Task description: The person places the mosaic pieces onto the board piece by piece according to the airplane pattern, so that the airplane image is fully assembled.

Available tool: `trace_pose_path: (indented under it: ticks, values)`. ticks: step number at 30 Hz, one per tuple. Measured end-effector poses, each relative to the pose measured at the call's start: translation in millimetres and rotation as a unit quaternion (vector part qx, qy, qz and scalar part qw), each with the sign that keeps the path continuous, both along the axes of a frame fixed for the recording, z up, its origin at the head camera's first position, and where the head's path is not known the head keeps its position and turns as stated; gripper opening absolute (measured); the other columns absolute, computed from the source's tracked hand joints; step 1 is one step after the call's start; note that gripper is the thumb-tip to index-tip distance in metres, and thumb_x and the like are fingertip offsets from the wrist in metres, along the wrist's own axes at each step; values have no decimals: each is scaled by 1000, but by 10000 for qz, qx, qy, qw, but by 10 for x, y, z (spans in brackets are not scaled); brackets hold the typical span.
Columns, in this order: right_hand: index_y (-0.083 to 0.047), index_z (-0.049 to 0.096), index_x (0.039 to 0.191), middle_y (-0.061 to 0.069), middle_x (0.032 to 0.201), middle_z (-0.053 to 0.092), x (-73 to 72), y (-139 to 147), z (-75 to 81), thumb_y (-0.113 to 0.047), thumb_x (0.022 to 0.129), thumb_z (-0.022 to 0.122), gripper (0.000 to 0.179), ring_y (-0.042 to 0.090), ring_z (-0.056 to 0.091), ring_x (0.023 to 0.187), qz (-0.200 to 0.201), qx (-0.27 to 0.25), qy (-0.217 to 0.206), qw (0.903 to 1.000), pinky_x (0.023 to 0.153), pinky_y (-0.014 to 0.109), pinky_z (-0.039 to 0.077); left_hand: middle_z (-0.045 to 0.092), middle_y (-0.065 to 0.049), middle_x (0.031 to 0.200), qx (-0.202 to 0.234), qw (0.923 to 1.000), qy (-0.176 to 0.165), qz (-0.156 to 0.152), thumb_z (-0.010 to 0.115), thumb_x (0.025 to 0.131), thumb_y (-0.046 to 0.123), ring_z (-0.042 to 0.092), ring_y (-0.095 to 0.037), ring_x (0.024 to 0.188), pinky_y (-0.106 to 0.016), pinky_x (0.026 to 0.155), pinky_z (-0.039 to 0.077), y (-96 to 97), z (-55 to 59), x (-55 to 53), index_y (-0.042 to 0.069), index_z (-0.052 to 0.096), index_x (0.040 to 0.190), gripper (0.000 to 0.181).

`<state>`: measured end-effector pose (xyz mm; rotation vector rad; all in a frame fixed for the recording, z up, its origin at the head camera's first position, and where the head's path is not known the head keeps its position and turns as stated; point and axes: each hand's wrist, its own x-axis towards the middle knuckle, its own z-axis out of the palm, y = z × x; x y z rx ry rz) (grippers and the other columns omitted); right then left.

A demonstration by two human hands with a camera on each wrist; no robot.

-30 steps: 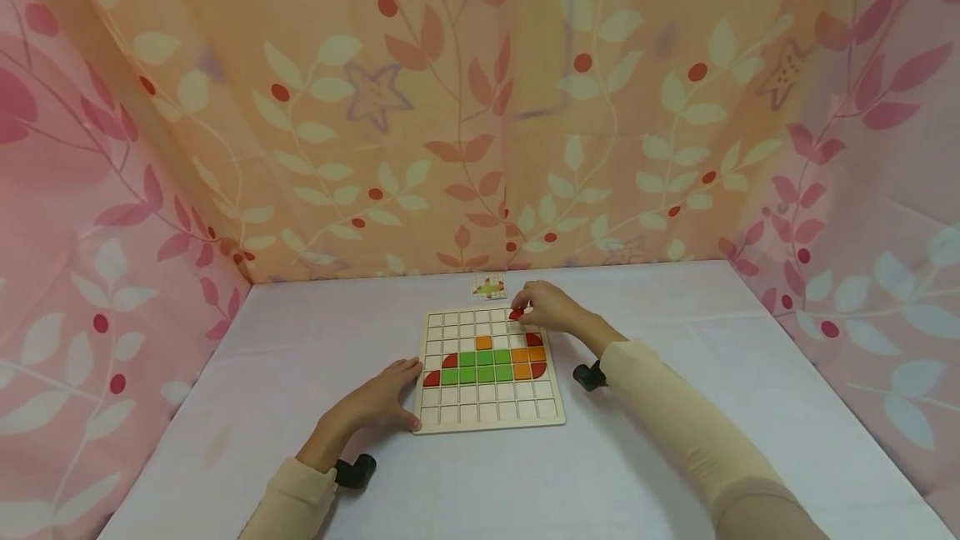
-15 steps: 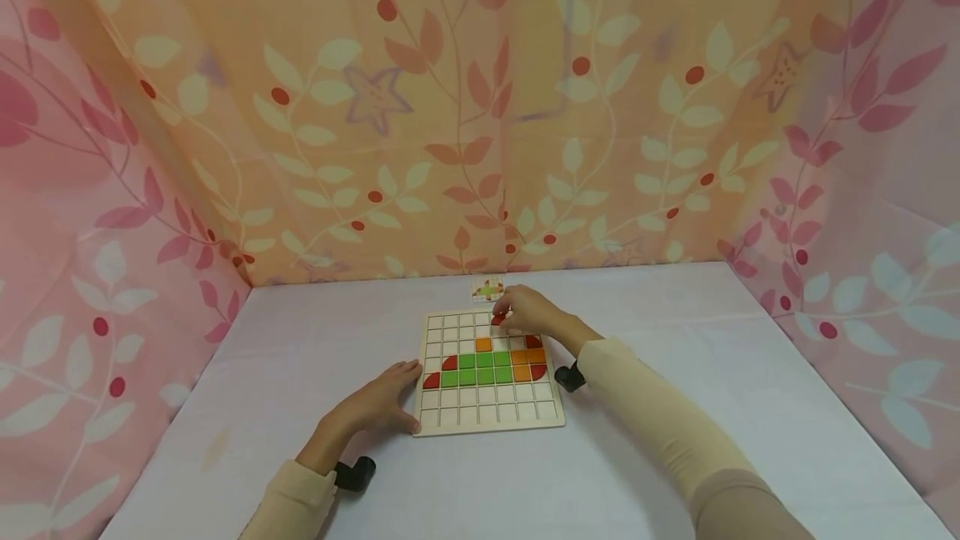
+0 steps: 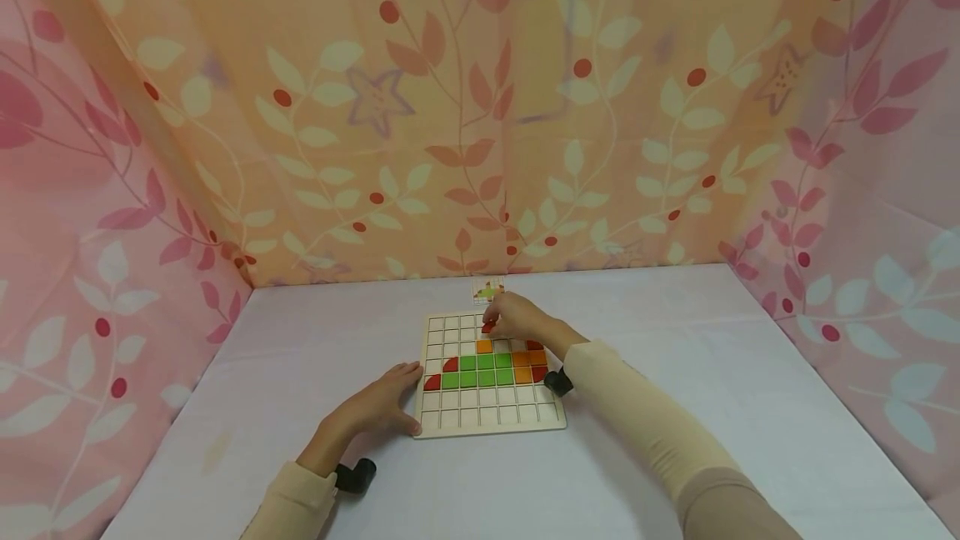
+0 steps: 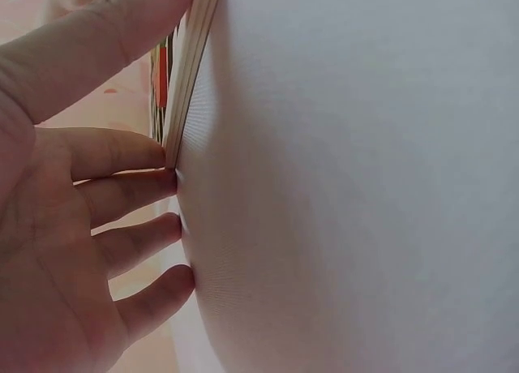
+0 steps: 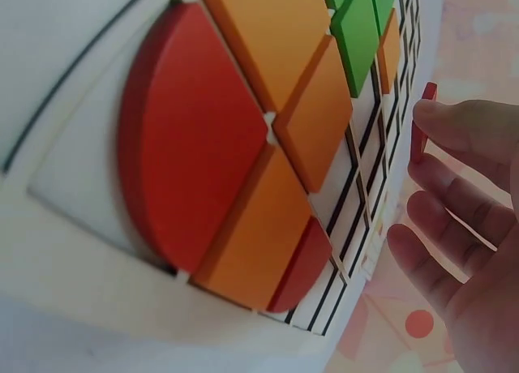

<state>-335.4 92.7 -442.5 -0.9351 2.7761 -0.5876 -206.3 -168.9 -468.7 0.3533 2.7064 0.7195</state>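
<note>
A square wooden grid board [image 3: 480, 419] lies on the table, partly filled with flat tiles. My right hand [image 3: 522, 319] is over its upper part, pinching a red quarter-round tile [image 5: 423, 123] between thumb and index finger; the other fingers hang loosely bent. Just below that tile, a single orange square [image 3: 484, 347] sits above the rows of green squares [image 3: 486, 377]. More orange squares [image 3: 521, 375] and red rounded tiles [image 5: 195, 138] fill cells at the right side. My left hand [image 3: 378, 405] rests against the board's left edge, thumb and fingers spread, as the left wrist view [image 4: 57, 219] confirms.
A small pattern card [image 3: 487, 288] with a coloured grid picture lies behind the board. White cloth [image 3: 675, 332] covers the table, and patterned curtains [image 3: 480, 107] rise at the back and both sides. Black wrist cameras [image 3: 356, 476] sit under the wrists.
My right hand has moved left and slightly nearer with the red tile, from the board's upper right corner to above the lone orange square. The left hand has stayed at the edge.
</note>
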Motion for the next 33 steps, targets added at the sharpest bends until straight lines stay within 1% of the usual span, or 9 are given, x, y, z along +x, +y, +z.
trace_pose_path:
  ticks: [5, 8, 12, 20, 25, 28, 33]
  values:
    - [-6, 75, 104, 7, 101, 71, -2, -31, -21, -15, 86, 74, 20, 21, 62, 97, 205, 169, 213, 9994, 94, 37, 52, 35, -13, 157, -42, 9999, 57, -93, 89, 66, 22, 24, -36, 149, -55, 118, 25, 1, 17, 0, 2, 40, 147, 97]
    - [-6, 75, 104, 8, 101, 71, 0, -48, -30, -13, 87, 72, 19, 21, 62, 96, 271, 194, 202, 9992, 93, 38, 52, 35, -15, 157, -73, 9998, 101, -159, 89, 65, 23, 24, -37, 148, -56, 118, 25, 1, 26, 4, 0, 40, 147, 98]
    - [-7, 75, 103, 6, 101, 69, 1, -72, -46, -13, 87, 72, 17, 19, 60, 93, 206, 247, 98, 9994, 90, 36, 52, 35, -15, 157, -93, 9998, 97, -156, 89, 65, 23, 24, -37, 148, -56, 118, 25, -2, 33, 8, 0, 40, 147, 98]
    - [-10, 77, 102, 5, 99, 73, -26, -107, -85, -12, 89, 70, 15, 17, 62, 90, 250, 415, 206, 9986, 86, 33, 55, 35, -14, 157, -121, 9998, 71, -125, 89, 66, 24, 23, -36, 149, -55, 118, 25, 0, 29, -15, 1, 40, 147, 98]
    - [-11, 76, 102, 4, 99, 70, -33, -113, -90, -13, 89, 69, 15, 16, 60, 89, 162, 530, 143, 9984, 88, 34, 54, 35, -14, 157, -133, 9997, 88, -179, 89, 67, 25, 24, -36, 149, -56, 117, 26, -5, 26, -12, 2, 39, 148, 98]
    - [-10, 77, 102, 4, 99, 71, -36, -114, -95, -13, 90, 69, 15, 17, 61, 91, 144, 533, 115, 9984, 90, 34, 54, 35, -14, 157, -110, 9997, 100, -214, 88, 67, 25, 24, -37, 148, -56, 117, 26, -11, 29, -10, 1, 39, 147, 98]
    - [-10, 77, 102, 5, 99, 73, -49, -115, -100, -14, 91, 68, 15, 19, 63, 94, 157, 534, 118, 9984, 90, 34, 54, 34, -13, 158, -98, 9998, 67, -152, 88, 67, 25, 23, -36, 149, -56, 118, 25, -5, 27, -11, 2, 39, 148, 97]
